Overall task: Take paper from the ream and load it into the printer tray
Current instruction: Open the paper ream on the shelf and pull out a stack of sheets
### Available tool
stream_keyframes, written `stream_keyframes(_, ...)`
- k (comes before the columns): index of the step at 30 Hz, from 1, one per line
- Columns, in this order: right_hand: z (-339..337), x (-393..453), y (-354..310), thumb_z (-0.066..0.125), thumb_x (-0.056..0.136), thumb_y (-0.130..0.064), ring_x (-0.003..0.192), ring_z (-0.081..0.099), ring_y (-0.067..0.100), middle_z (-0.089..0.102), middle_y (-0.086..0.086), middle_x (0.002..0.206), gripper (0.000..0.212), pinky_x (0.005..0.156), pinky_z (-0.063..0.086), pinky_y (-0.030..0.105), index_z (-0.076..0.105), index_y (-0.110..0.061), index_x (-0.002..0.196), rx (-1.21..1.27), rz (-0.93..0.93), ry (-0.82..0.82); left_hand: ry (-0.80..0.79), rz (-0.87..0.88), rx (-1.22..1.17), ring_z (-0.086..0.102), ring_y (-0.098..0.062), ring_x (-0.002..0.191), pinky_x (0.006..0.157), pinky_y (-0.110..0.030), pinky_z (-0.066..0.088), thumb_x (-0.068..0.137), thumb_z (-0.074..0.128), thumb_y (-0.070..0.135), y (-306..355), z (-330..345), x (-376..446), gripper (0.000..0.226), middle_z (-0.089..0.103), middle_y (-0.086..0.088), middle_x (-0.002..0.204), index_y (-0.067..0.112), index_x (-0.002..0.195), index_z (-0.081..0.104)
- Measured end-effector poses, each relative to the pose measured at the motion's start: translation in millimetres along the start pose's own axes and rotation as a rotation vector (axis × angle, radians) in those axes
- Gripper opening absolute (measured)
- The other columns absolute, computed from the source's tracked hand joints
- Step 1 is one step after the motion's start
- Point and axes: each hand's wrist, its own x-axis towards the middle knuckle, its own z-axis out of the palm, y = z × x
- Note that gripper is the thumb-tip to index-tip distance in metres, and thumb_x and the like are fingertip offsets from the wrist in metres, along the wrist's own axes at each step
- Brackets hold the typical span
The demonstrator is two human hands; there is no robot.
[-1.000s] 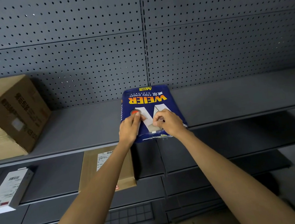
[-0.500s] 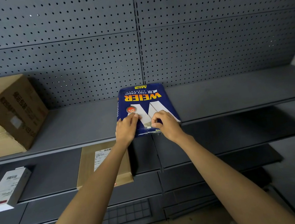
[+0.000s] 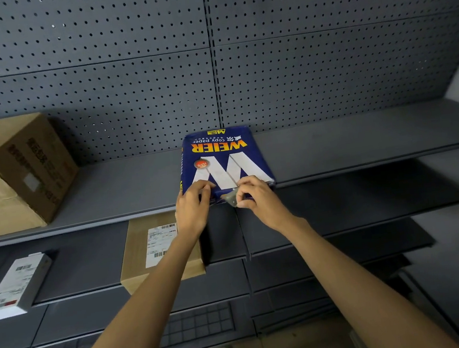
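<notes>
both hands at the near end of the ream

the blue ream (image 3: pixel 222 160) lies flat on the grey shelf (image 3: pixel 363 143), its near end at the shelf's front edge, print upside down to the camera. the left hand (image 3: pixel 191 210) rests on the near left corner, fingers curled onto the wrapper; whether it grips or only presses is hard to tell. the right hand (image 3: pixel 257 198) pinches a small pale flap (image 3: pixel 231 198) of torn wrapper at the near edge, fingers closed on it. the hands hide the ream's near end. no sheets show. a brown box (image 3: pixel 17 171) at far left is cut off by the frame. on the shelf below, a parcel (image 3: pixel 156 249) is partly covered by the left forearm.
</notes>
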Motion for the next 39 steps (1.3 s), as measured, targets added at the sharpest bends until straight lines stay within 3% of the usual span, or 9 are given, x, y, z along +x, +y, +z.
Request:
stream_keyframes(6,-3.1,-21.5,-2.5,0.062,0.092,-0.01,0.112,0.054,0.016,0.062,-0.001,0.112,0.005,0.093,0.047,0.033,0.061,-0.012,0.088,-0.029,-0.08,0.059,0.089,0.126,0.032,0.062,-0.015,0.095,0.097,-0.049,0.047,0.099,0.055,0.013,7.5,0.7,-15.0,0.019,0.074,0.006,0.102,0.021,0.1,0.072)
stream_keyframes(10,-3.9,-38.5,-6.2,0.051,0.1,-0.022,0.084,0.06,0.022,0.063,0.0,0.098,0.006,0.073,0.053,0.047,0.048,-0.018,0.096,-0.055,-0.017,0.036,0.093,0.193,0.19,0.063,-0.018,0.1,0.099,-0.033,0.031,0.093,0.065,0.015,5.9,5.8,-29.8,0.016,0.074,0.01,0.101,0.027,0.099,0.073)
stream_keyframes(13,-1.1,-46.5,-6.9,0.043,0.103,-0.027,0.086,0.065,0.027,0.068,0.003,0.107,0.016,0.073,0.055,0.046,0.043,-0.021,0.118,-0.025,0.047,-0.018,0.052,0.202,0.293,0.067,-0.02,0.1,0.093,-0.032,0.028,0.091,0.068,0.018,-0.2,10.3,-42.0,0.017,0.076,0.008,0.1,0.029,0.102,0.073)
stream_keyframes(17,3.2,-47.6,-2.7,0.037,0.104,-0.024,0.086,0.071,0.024,0.074,0.005,0.099,0.038,0.078,0.057,0.04,0.031,-0.029,0.141,0.056,0.103,-0.018,0.01,0.146,0.341,0.065,-0.019,0.106,0.093,-0.037,0.026,0.097,0.061,0.03,-8.8,8.2,-50.7,0.018,0.075,0.004,0.107,0.033,0.11,0.073)
stream_keyframes(24,6.1,-33.5,-4.0,0.035,0.104,-0.031,0.085,0.066,0.02,0.073,-0.002,0.091,0.031,0.077,0.054,0.035,0.061,-0.024,0.119,-0.066,0.227,-0.003,-0.07,0.096,0.353,0.063,-0.025,0.11,0.089,-0.038,0.034,0.104,0.045,0.032,-7.9,1.4,-51.9,0.031,0.071,-0.004,0.118,0.024,0.128,0.062)
stream_keyframes(30,7.1,-23.4,-15.8,0.042,0.103,-0.028,0.104,0.064,0.035,0.069,0.012,0.118,0.033,0.083,0.054,0.043,0.062,-0.026,0.13,-0.178,0.219,0.03,-0.018,0.119,0.315,0.068,-0.03,0.099,0.09,-0.039,0.047,0.103,0.048,0.026,-6.5,-1.5,-45.4,0.04,0.073,-0.009,0.112,0.023,0.142,0.055)
stream_keyframes(33,5.3,-21.2,-18.0,0.044,0.102,-0.023,0.101,0.065,0.033,0.068,0.011,0.121,0.037,0.077,0.054,0.039,0.059,-0.029,0.135,-0.12,0.209,0.126,0.042,0.141,0.275,0.068,-0.032,0.093,0.083,-0.042,0.054,0.101,0.051,0.022,-3.7,-5.4,-40.3,0.038,0.073,-0.01,0.108,0.02,0.138,0.059)
stream_keyframes(36,0.9,-16.4,-19.1,0.046,0.102,-0.022,0.095,0.068,0.03,0.071,0.01,0.114,0.035,0.072,0.056,0.037,0.063,-0.03,0.131,-0.138,0.205,0.232,0.102,0.173,0.281,0.066,-0.03,0.106,0.085,-0.043,0.055,0.1,0.052,0.022,0.8,-9.5,-33.1,0.033,0.069,-0.006,0.118,0.02,0.13,0.065)
stream_keyframes(39,-2.7,-9.9,-18.8,0.051,0.1,-0.019,0.101,0.066,0.023,0.068,0.003,0.114,0.029,0.071,0.058,0.035,0.069,-0.025,0.122,-0.166,0.149,0.321,0.131,0.186,0.32,0.063,-0.028,0.094,0.071,-0.038,0.052,0.097,0.061,0.02,2.9,-13.2,-25.4,0.029,0.061,-0.004,0.097,0.025,0.124,0.069)
